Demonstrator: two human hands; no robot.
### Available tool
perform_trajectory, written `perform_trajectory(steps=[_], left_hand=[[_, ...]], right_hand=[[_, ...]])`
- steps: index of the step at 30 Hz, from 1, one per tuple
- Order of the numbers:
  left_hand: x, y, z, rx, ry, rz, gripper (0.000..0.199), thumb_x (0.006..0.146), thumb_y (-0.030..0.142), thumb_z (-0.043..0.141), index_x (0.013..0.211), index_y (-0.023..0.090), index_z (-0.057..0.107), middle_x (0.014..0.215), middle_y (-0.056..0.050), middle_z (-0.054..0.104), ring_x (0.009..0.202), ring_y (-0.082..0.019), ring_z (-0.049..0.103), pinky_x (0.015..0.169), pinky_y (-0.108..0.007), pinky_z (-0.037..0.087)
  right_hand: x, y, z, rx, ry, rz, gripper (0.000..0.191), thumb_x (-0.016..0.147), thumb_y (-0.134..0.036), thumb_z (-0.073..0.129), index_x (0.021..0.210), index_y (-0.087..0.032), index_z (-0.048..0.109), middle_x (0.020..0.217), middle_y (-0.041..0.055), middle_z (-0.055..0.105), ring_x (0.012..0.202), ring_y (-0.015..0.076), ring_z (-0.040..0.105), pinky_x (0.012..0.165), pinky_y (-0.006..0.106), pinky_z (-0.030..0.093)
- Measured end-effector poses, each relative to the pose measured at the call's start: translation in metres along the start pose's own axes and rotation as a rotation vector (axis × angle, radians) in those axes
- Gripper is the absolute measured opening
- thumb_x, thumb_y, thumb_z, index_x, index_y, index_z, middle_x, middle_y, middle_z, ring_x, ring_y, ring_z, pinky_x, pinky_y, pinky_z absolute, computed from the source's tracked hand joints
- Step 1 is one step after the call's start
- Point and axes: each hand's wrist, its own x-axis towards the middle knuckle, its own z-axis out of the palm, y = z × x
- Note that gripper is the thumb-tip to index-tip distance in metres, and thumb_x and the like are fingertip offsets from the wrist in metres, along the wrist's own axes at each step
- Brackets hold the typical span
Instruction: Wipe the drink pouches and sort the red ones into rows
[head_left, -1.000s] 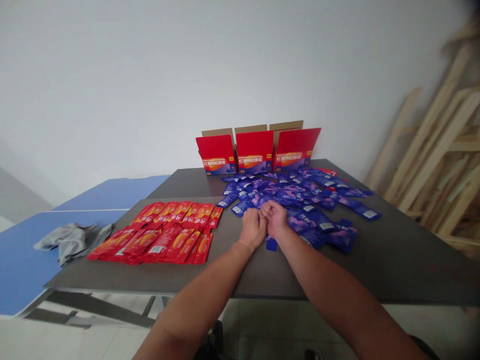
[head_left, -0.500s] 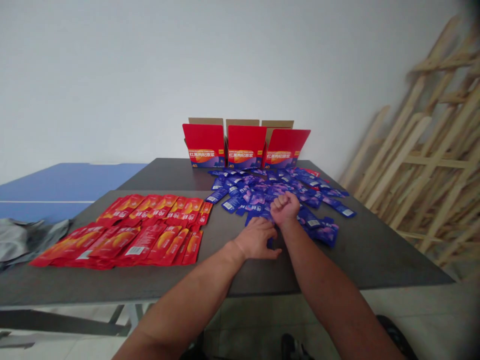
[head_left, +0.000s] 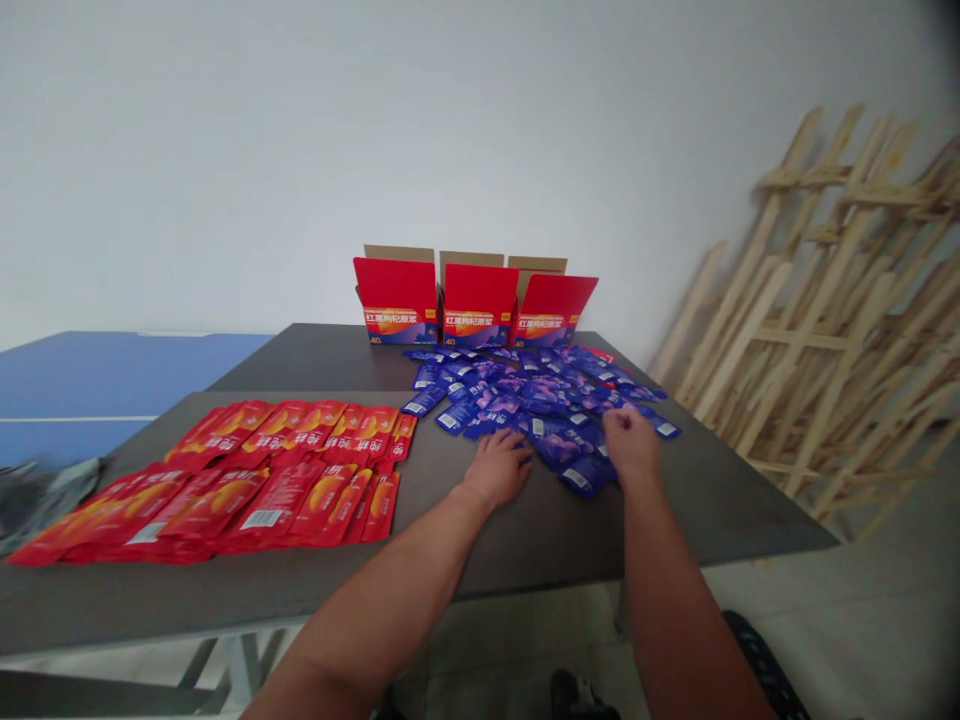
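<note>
Blue-purple sachets (head_left: 525, 390) lie in a loose, overlapping pile on the dark table (head_left: 525, 550). My left hand (head_left: 499, 468) rests palm down at the pile's near left edge, its fingers lightly bent and apart, with nothing visible in it. At the near right side of the pile is my right hand (head_left: 631, 445), its fingers pinched together over the sachets. Whatever it may hold is hidden. One blue sachet (head_left: 586, 476) lies just left of that hand. Red sachets (head_left: 285, 490) are laid out in two overlapping rows to the left.
Three open red cartons, the left (head_left: 397, 300), middle (head_left: 480, 305) and right (head_left: 553, 308), stand side by side behind the pile. A blue table (head_left: 112, 375) and grey cloth (head_left: 52, 500) are at the left. Wooden frames (head_left: 817, 320) lean against the wall on the right.
My right hand has moved right, away from my left hand, to the near right side of the pile. My left hand stays near the pile's left edge. The camera view has shifted slightly.
</note>
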Motion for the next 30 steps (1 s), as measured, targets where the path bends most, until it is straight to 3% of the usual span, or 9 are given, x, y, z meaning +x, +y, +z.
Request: perform_trajectory(steps=[2, 5, 9, 12, 21, 30], left_hand=[[0.001, 0.000, 0.003, 0.014, 0.026, -0.061, 0.033, 0.092, 0.035, 0.043, 0.117, 0.029, 0.065, 0.142, -0.002, 0.048, 0.139, -0.027, 0.029, 0.114, -0.052, 0.021], [0.002, -0.002, 0.007, 0.015, 0.057, -0.123, 0.036, 0.092, 0.028, 0.042, 0.123, 0.028, 0.060, 0.144, -0.004, 0.046, 0.140, -0.025, 0.028, 0.115, -0.049, 0.022], [0.004, -0.004, 0.008, 0.005, 0.109, -0.196, 0.041, 0.091, 0.024, 0.041, 0.130, 0.022, 0.054, 0.146, -0.007, 0.044, 0.141, -0.025, 0.028, 0.115, -0.045, 0.024], [0.005, -0.004, 0.006, -0.010, 0.115, -0.235, 0.048, 0.091, 0.029, 0.041, 0.137, 0.018, 0.048, 0.148, -0.011, 0.040, 0.142, -0.028, 0.025, 0.116, -0.046, 0.022], [0.004, 0.002, 0.007, 0.055, 0.149, -0.298, 0.071, 0.076, 0.043, 0.060, 0.142, 0.026, 0.041, 0.153, -0.012, 0.029, 0.145, -0.032, 0.014, 0.116, -0.056, 0.010], [0.002, 0.002, 0.009, 0.103, 0.168, -0.279, 0.053, 0.079, 0.037, 0.057, 0.130, 0.023, 0.053, 0.147, -0.013, 0.038, 0.143, -0.032, 0.019, 0.116, -0.054, 0.011]], right_hand=[[-0.007, 0.022, -0.016, -0.363, -0.076, 0.082, 0.080, 0.070, -0.067, 0.055, 0.132, -0.017, 0.049, 0.126, 0.0210, 0.053, 0.116, 0.0348, 0.051, 0.095, 0.049, 0.040], [-0.022, 0.045, -0.023, -0.648, -0.224, 0.146, 0.107, 0.068, -0.082, 0.045, 0.151, -0.019, 0.021, 0.150, 0.0235, 0.026, 0.137, 0.0406, 0.029, 0.107, 0.056, 0.022], [-0.037, 0.048, 0.000, -0.786, -0.416, -0.009, 0.109, 0.067, -0.084, 0.046, 0.153, -0.026, 0.012, 0.157, 0.0180, 0.012, 0.143, 0.0407, 0.016, 0.111, 0.056, 0.014], [-0.037, 0.036, 0.028, -0.843, -0.469, -0.038, 0.116, 0.062, -0.083, 0.054, 0.153, -0.027, 0.009, 0.158, 0.0180, 0.005, 0.142, 0.0437, 0.011, 0.110, 0.058, 0.010], [-0.009, -0.006, 0.105, -0.786, -0.411, 0.054, 0.112, 0.064, -0.085, 0.050, 0.153, -0.026, 0.016, 0.157, 0.0218, 0.006, 0.141, 0.0463, 0.010, 0.106, 0.064, 0.006], [0.007, -0.036, 0.158, -0.687, -0.343, -0.014, 0.106, 0.068, -0.080, 0.051, 0.150, -0.019, 0.025, 0.154, 0.0248, 0.016, 0.139, 0.0454, 0.018, 0.108, 0.059, 0.009]])
